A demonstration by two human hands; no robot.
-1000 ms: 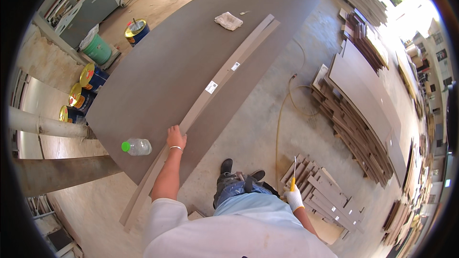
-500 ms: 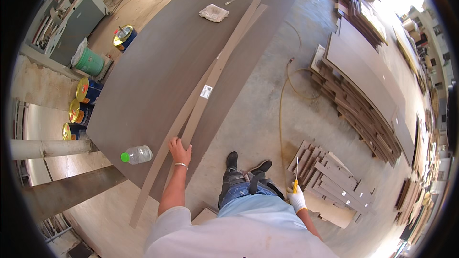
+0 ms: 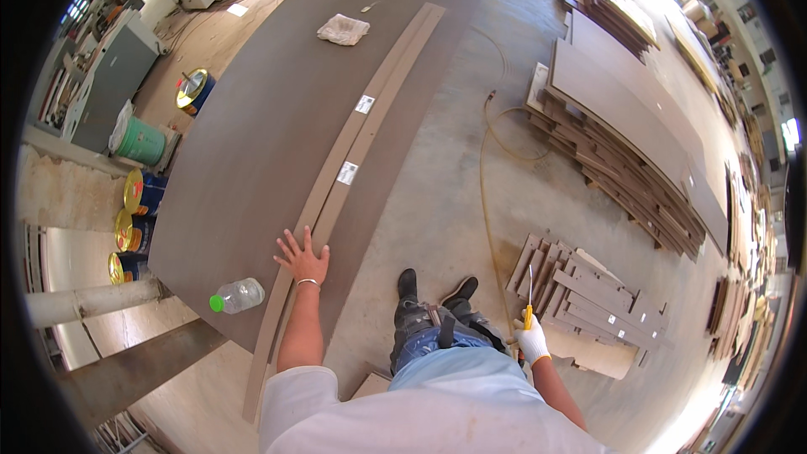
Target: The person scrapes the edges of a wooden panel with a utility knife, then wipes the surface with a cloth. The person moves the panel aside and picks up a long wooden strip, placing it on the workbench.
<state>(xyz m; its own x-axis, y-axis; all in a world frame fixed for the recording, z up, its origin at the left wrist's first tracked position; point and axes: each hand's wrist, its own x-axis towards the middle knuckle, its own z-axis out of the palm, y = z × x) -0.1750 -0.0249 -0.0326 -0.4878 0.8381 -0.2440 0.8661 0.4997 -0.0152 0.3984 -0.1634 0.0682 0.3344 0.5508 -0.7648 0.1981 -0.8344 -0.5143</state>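
Left hand (image 3: 303, 259) lies flat, fingers spread, palm down on the near part of two long thin brown strips (image 3: 353, 160) lying side by side on a big dark brown panel (image 3: 252, 134). The strips run from the near edge, where one overhangs toward the floor, up to the far end by a white rag (image 3: 343, 29). Each strip carries one small white label.

Right hand (image 3: 531, 341), in a white glove, is closed round a yellow-handled thin tool (image 3: 529, 307), held low at the person's side.

The strips look light, narrow and whippy; they would likely sag if lifted by one end, so grip near the middle or with both hands apart. The smooth faces probably slide easily.

Count: two strips, one rag, one clear bottle with a green cap (image 3: 238, 295), about four paint cans (image 3: 143, 193) along the left.
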